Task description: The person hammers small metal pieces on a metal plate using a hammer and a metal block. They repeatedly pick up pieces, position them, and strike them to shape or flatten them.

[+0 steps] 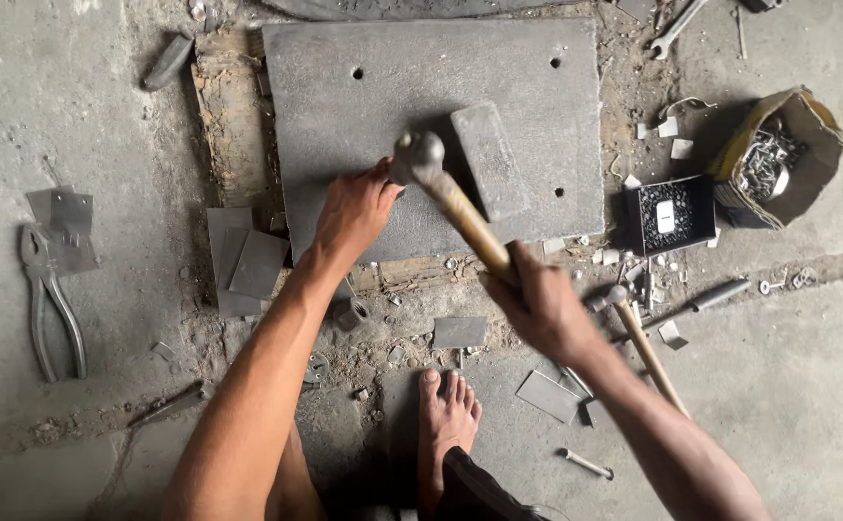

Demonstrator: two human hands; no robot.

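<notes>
From the head camera, looking straight down: the right hand (537, 304) is clenched round the wooden handle of a ball-peen hammer (446, 188), whose steel head hangs over the near edge of a thick grey steel plate (364, 116) lying on the floor. The left hand (356, 210) is pressed down on that same near edge, fingers curled just beside the hammer head; whatever it pins there is hidden, so I cannot tell whether it grips anything. A grey rectangular metal block (489, 159) lies tilted on the plate just right of the hammer head.

A bare foot (448, 420) rests on the concrete below, between the two forearms. Pliers (50, 299) lie well off to the left, near small cut sheet-metal pieces (248, 260). A second hammer (639, 333) lies by the right forearm.

To the right of the plate sits a small open black box (669, 214) of dark screws with a white rectangular label lying inside. Beside it, further right, a torn brown cardboard carton (778, 159) holds shiny metal fasteners.
</notes>
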